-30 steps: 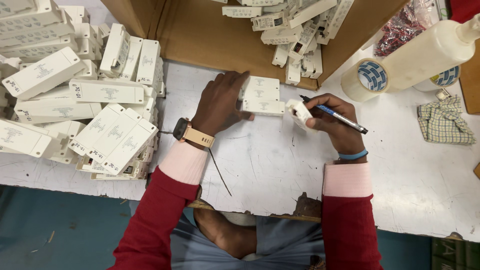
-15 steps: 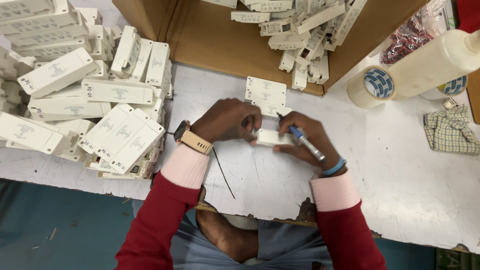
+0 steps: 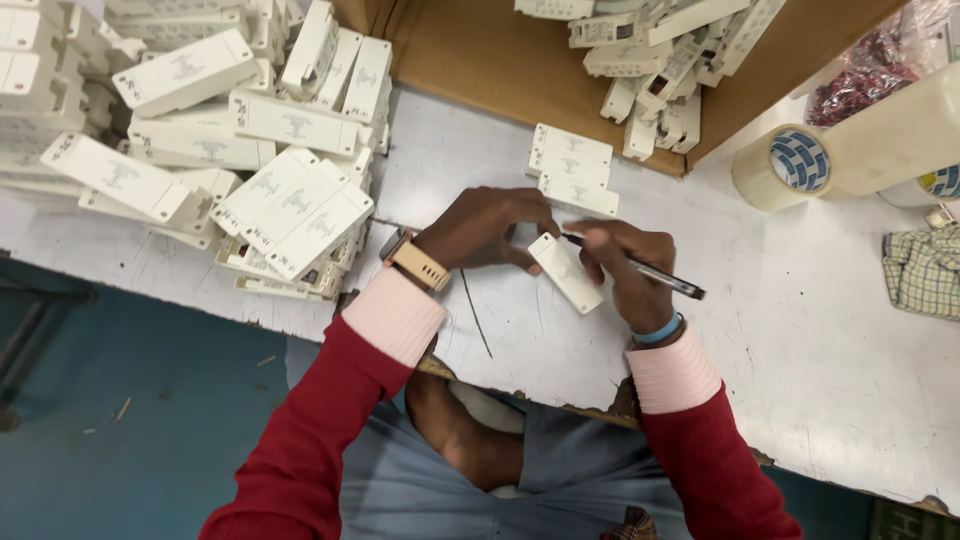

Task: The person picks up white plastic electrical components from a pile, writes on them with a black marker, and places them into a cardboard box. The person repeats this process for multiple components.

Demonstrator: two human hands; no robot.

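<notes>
A small white rectangular plastic casing (image 3: 566, 272) lies tilted on the white table (image 3: 820, 330) between my hands. My left hand (image 3: 480, 228), with a watch on its wrist, grips the casing's upper end with its fingertips. My right hand (image 3: 628, 265) holds a dark pen (image 3: 650, 271) with its tip at the casing's top edge, and its fingers rest against the casing's right side. Two more white casings (image 3: 572, 170) lie stacked just beyond my hands.
A big heap of white casings (image 3: 200, 150) covers the table's left part. A cardboard box (image 3: 480, 50) at the back holds several more. Rolls of tape (image 3: 800, 165) and a checked cloth (image 3: 922, 270) sit at the right. The table's front edge is chipped.
My hands have come together over one casing and drawn it toward me, away from the two stacked ones. The pen tip now touches the casing.
</notes>
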